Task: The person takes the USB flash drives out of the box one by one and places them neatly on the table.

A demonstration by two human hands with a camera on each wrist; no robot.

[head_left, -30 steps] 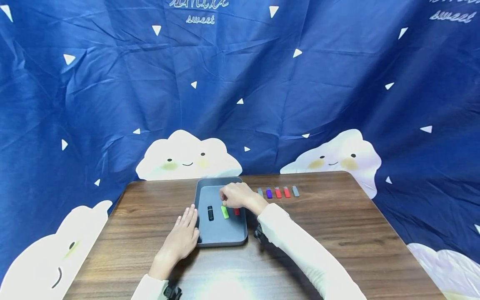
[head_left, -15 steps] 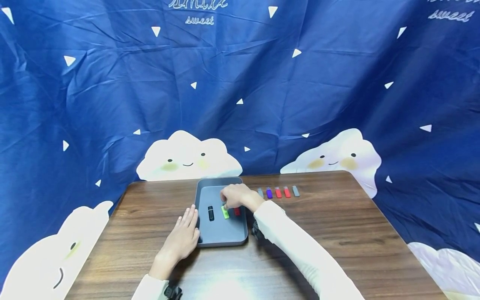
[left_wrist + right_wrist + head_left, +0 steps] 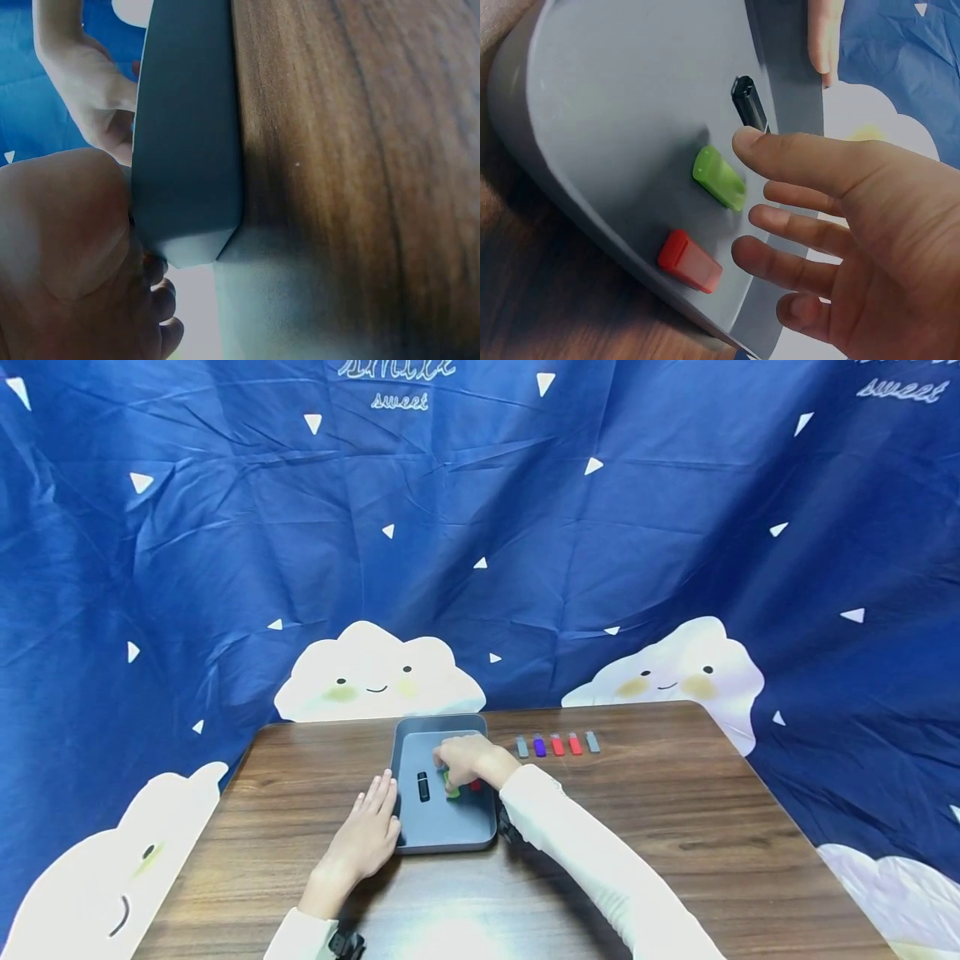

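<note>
A grey tray (image 3: 446, 835) stands on the table with a black USB stick (image 3: 423, 787), a green USB stick (image 3: 720, 180) and a red USB stick (image 3: 690, 262) lying apart inside it. Over the green stick hovers my right hand (image 3: 465, 758), partly hiding it in the head view. From the right wrist, its fingers and thumb are loosely bent and spread, with nothing between them. My left hand (image 3: 362, 837) lies with straight fingers along the tray's left side wall (image 3: 187, 127); its palm side fills the lower left of the left wrist view.
To the right of the tray, a row of several USB sticks lies on the wooden table (image 3: 660, 827): a grey one (image 3: 522, 747), a purple one (image 3: 539, 746), two red ones (image 3: 557, 745) and another grey one (image 3: 592, 742). A blue cloth (image 3: 525, 527) hangs behind the table.
My right hand has shifted slightly left and nearer over the green USB stick, its fingers now further apart. The left hand and the tray stay put.
</note>
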